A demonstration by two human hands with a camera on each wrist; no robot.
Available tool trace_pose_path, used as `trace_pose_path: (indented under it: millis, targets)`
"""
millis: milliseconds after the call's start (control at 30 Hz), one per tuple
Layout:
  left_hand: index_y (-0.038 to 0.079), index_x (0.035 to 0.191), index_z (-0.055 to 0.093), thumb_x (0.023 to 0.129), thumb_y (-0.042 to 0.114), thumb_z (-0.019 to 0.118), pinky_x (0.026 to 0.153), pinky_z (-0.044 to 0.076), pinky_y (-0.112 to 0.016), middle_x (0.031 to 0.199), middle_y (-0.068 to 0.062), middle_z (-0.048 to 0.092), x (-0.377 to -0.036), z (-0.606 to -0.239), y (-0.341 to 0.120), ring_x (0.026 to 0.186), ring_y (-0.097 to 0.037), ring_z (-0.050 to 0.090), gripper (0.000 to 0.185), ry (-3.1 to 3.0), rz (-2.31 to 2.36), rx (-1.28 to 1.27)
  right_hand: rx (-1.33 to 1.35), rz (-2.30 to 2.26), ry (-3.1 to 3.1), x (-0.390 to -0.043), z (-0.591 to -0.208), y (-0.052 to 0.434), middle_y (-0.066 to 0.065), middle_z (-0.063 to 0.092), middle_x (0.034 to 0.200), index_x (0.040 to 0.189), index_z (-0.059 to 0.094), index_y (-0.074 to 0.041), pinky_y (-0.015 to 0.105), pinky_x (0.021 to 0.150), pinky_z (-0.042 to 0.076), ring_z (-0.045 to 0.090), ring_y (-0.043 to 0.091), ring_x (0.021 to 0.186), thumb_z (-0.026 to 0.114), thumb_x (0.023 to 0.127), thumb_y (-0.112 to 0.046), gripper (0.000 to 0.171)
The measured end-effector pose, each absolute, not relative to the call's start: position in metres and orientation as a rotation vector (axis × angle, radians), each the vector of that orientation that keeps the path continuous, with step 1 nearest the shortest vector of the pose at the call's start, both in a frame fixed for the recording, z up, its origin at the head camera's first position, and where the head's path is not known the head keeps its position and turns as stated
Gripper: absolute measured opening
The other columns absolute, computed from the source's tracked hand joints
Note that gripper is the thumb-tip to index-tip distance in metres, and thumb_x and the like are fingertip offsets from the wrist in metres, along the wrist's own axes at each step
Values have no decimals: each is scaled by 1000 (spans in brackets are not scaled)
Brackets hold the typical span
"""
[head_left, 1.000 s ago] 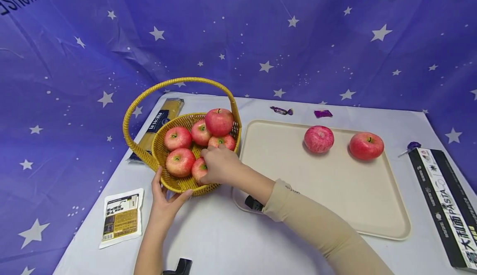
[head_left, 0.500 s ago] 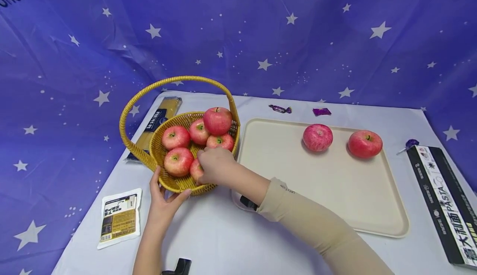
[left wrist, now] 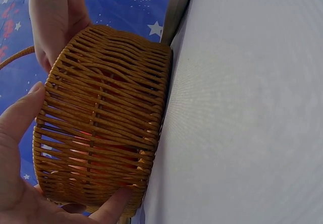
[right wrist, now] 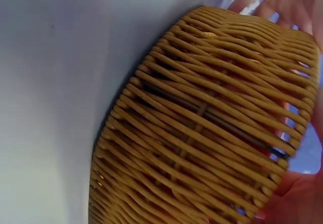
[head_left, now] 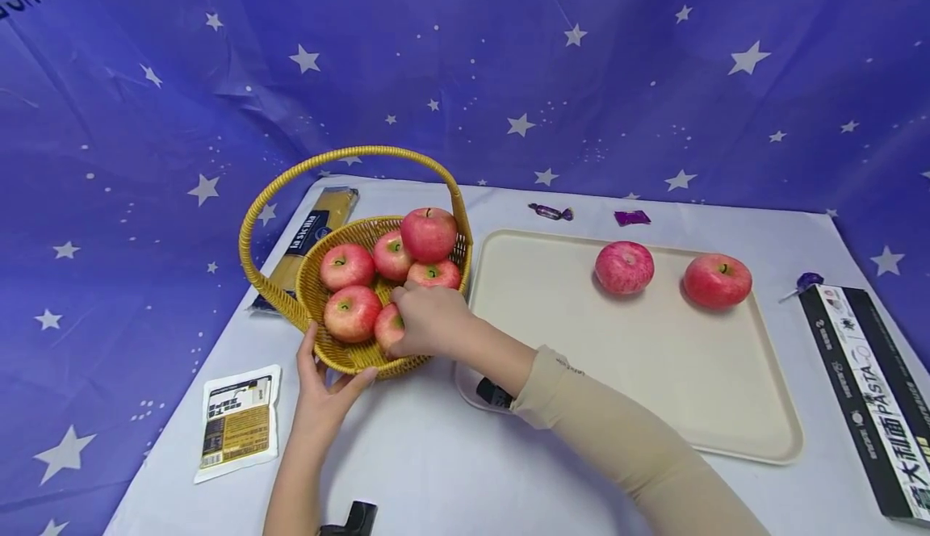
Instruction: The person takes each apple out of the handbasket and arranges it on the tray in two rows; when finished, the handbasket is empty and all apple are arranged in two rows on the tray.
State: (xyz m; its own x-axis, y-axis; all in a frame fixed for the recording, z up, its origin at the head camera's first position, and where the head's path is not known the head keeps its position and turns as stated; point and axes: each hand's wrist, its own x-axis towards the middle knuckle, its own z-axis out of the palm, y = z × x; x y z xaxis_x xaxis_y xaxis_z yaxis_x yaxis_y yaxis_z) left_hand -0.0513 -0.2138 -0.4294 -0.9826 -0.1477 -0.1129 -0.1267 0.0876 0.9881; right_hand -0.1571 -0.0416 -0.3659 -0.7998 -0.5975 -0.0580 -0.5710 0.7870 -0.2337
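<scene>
Picking step: right hand (head_left: pixel 429 322) curled over the near apple (head_left: pixel 390 328) in the basket (head_left: pixel 320 298), grip likely closed on it. Left hand (head_left: pixel 323 387) cups the basket wall, fingers spread. Next: lift the apple clear of the rim.

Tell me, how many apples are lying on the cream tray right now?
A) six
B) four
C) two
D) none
C: the head view shows just two apples on the tray, one toward its middle and one near its far right corner; the other apples are in the basket.
</scene>
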Motion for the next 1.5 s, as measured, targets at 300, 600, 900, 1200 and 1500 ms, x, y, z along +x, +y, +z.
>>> trace_pose_path:
  millis: [300,600,900,1200,1500]
  targets:
    - [30,153,-7,87,5,71,109,31,-39,157,-7,2,-50,-430,-214,143,-23,14,105,-2317,-2071,292,-921,-636,2798,-156,-336,-19,-5,57,110,126,59,-19,35,74,52,57,13,89,74,70,-49,65]
    - [34,153,-8,87,9,72,110,29,-42,158,-6,-2,-49,-430,-214,144,-23,11,106,-2330,-2072,325,-785,-879,2846,-164,-305,50,-3,57,122,131,57,-18,38,87,49,56,17,103,77,70,-46,70]
    - [34,153,-9,88,9,71,109,30,-39,158,-6,-3,-49,-429,-215,144,-24,12,106,-2343,-2074,319,-468,-902,2913,-208,-337,134,12,54,129,135,52,-6,52,94,43,51,30,114,79,73,-37,74]
    - [34,153,-9,88,9,71,108,31,-39,158,-6,-3,-49,-429,-215,144,-25,11,106,-2353,-2061,311,-359,-737,2908,-231,-376,170,20,56,127,134,52,0,54,96,41,51,36,116,79,73,-37,76]
    - [34,153,-9,88,10,71,109,30,-42,158,-7,-3,-51,-430,-214,144,-26,12,106,-2349,-2059,303,-325,-690,2890,-234,-378,167,20,54,130,136,51,-1,55,98,41,50,36,118,76,75,-37,75]
